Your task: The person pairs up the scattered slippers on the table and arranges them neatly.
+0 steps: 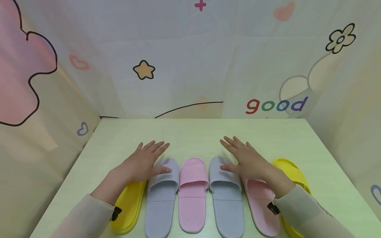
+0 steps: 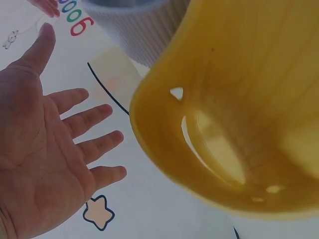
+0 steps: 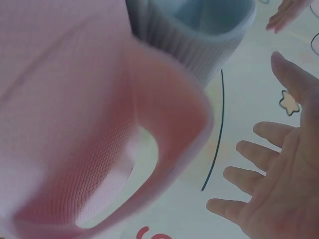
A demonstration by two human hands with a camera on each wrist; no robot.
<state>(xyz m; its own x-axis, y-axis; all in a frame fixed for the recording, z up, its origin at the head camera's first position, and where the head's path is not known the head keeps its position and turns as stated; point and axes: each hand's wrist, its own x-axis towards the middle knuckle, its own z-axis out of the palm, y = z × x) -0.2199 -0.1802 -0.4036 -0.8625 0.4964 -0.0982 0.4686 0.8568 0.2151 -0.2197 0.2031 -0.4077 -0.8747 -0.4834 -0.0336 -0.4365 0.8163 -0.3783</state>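
Note:
A row of slide slippers lies side by side on the table, toes away from me. From left to right in the head view come a yellow slipper [image 1: 128,210], a grey slipper [image 1: 159,215], a pink slipper [image 1: 192,211], a second grey slipper [image 1: 228,216], a second pink slipper [image 1: 263,211] and a second yellow slipper [image 1: 293,172]. My left hand [image 1: 143,165], fingers spread, is over the toe ends of the left yellow and grey slippers. With fingers straight and holding nothing, my right hand [image 1: 248,162] is over the right grey and pink ones, hiding part of the pink strap.
The pale green tabletop [image 1: 193,135] runs back to a printed curtain [image 1: 184,49] that stands behind it and along both sides. My left sleeve [image 1: 89,218] and right sleeve [image 1: 306,211] cross the near part of the table, the right one covering part of the yellow slipper.

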